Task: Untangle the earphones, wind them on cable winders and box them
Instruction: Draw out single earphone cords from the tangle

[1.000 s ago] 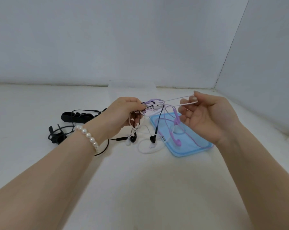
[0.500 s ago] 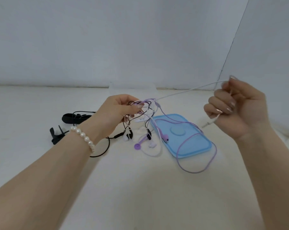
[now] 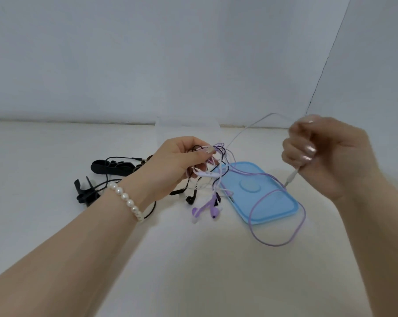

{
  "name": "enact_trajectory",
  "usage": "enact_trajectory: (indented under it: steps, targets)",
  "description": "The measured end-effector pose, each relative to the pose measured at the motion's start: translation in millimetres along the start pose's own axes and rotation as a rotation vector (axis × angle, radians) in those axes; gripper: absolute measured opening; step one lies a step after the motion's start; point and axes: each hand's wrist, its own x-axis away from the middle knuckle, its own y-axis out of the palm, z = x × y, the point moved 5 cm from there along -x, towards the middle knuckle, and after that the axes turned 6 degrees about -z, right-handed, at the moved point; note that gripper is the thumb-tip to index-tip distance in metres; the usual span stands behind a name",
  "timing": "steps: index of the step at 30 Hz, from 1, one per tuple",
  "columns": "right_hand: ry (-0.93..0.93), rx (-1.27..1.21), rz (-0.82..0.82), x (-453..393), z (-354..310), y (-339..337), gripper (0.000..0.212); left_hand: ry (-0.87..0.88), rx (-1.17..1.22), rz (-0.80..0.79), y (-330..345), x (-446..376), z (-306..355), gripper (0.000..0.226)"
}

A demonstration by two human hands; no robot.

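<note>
Head camera: the tangle of earphones (image 3: 210, 170), purple, white and black cords knotted together, hangs above the table (image 3: 193, 259), bunched in the left hand (image 3: 177, 165), whose thumb and curled fingers pinch it. Since a second ago the white cable (image 3: 246, 129) has been drawn out to the right, and a purple loop (image 3: 282, 242) now trails over the blue lid (image 3: 266, 195) onto the table. The right hand (image 3: 330, 154) has moved from beside the tangle up and outward; its fingers are curled round the white cable, plug (image 3: 291, 178) dangling below the fist. Black cable winders (image 3: 108, 168) lie left, behind the left wrist and its pearl bracelet (image 3: 127, 202).
</note>
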Motion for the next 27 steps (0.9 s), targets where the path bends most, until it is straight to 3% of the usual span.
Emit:
enact_trajectory:
  steps: [2,6,10,13,19,27]
  targets:
    - [0.01,0.298,0.104,-1.5,8.8,-1.5,0.021,0.0,0.03,0.003,0.0,0.1,0.6,0.007]
    - [0.063,0.811,0.257,-0.4,24.5,1.4,0.019,-0.016,0.065,-0.011,-1.3,0.7,1.6,0.008]
    - [0.127,0.951,0.298,-0.7,31.1,-0.1,0.023,-0.013,0.052,-0.037,-0.4,2.3,3.7,0.01]
    - [0.126,0.742,0.286,-4.4,33.2,3.4,0.03,-0.01,0.052,-0.038,-0.8,1.9,3.1,0.016]
    - [0.022,-0.162,0.21,-5.7,18.8,13.8,0.047,-0.015,0.144,-0.044,-2.0,2.5,3.2,0.02]
    - [-0.147,-0.603,0.175,1.6,-7.8,-22.7,0.039,-0.075,0.103,-0.088,0.3,2.3,-4.2,0.018]
